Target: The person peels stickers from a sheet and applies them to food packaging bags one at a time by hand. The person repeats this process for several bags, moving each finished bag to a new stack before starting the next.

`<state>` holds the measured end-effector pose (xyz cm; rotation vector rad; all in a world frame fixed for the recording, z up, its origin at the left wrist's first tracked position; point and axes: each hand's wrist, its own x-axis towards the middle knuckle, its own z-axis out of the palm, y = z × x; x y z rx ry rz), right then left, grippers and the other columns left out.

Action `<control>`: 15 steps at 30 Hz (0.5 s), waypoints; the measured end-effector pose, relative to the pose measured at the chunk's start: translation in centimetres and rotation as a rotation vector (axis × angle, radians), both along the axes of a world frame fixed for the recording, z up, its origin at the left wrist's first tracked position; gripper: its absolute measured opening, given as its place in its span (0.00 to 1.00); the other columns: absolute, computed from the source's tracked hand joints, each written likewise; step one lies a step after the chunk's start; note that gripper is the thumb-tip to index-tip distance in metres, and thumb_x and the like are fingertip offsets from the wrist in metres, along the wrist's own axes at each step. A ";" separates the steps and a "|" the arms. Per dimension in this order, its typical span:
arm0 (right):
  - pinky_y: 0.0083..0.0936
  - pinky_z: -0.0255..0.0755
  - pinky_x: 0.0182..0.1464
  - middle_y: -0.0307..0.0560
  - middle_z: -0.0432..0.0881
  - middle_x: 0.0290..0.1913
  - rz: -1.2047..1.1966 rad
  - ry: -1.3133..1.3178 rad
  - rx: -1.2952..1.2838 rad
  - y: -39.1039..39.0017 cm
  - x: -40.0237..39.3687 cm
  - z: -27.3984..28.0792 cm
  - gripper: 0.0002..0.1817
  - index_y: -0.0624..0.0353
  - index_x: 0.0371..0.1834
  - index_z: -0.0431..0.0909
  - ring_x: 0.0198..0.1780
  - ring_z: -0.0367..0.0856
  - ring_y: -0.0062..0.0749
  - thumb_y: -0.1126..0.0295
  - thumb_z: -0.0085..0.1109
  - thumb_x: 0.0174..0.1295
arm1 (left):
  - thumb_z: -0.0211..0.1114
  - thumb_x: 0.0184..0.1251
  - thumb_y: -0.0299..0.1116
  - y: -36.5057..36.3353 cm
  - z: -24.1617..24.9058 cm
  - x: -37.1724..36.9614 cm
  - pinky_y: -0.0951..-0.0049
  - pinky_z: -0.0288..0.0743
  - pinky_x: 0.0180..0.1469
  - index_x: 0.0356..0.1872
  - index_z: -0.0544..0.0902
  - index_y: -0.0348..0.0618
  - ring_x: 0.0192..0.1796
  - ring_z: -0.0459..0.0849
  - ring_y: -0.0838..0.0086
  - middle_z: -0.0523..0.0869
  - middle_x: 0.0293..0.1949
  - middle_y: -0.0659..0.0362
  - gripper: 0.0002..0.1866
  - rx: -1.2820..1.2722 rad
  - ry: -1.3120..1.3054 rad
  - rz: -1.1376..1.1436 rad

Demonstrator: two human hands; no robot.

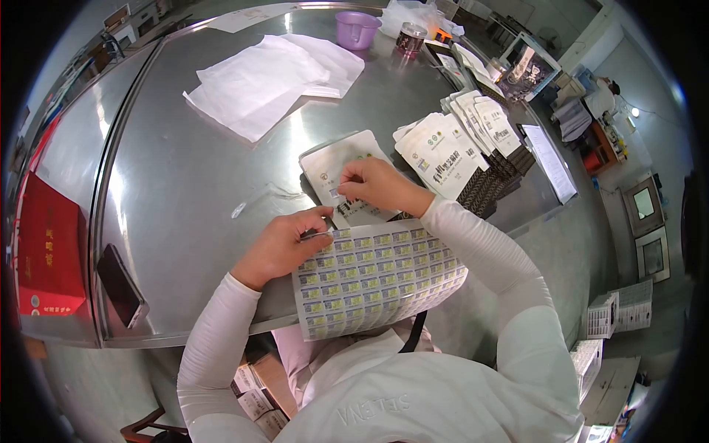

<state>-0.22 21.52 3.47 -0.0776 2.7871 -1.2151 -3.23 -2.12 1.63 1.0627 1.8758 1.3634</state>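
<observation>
A sheet of small printed stickers (369, 277) in green, yellow and blue hangs over the table's front edge above my lap. My left hand (277, 247) grips its upper left corner between thumb and fingers. Just beyond the sheet lies a stack of white pouches with black print (325, 164), its lower part hidden by my right hand and the sheet. Over the top pouch, my right hand (384, 188) is closed in a pinch. A small sticker (334, 194) shows at its fingertips, against the pouch's face.
More pouches (443, 151) lie fanned out in piles to the right, beside a paper sheet (548, 162). White sheets (258, 81), a purple plastic cup (357, 31) and a jar (410, 38) are farther back. At left are a phone (120, 284) and a red bag (50, 247).
</observation>
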 end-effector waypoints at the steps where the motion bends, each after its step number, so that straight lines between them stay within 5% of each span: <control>1: 0.23 0.72 0.34 0.41 0.83 0.25 0.006 -0.001 0.021 -0.1 -0.5 -0.2 0.08 0.63 0.31 0.79 0.28 0.78 0.22 0.68 0.63 0.60 | 0.66 0.63 0.30 -0.1 0.1 0.0 0.71 0.76 0.50 0.37 0.81 0.37 0.44 0.85 0.68 0.80 0.60 0.48 0.07 -0.005 0.008 0.000; 15: 0.25 0.73 0.32 0.43 0.84 0.26 0.039 -0.051 0.140 -0.8 -2.2 0.0 0.09 0.62 0.31 0.81 0.28 0.81 0.26 0.67 0.64 0.58 | 0.66 0.61 0.31 0.0 -0.5 0.0 0.69 0.77 0.50 0.34 0.80 0.35 0.46 0.87 0.60 0.80 0.59 0.46 0.08 0.012 0.081 0.003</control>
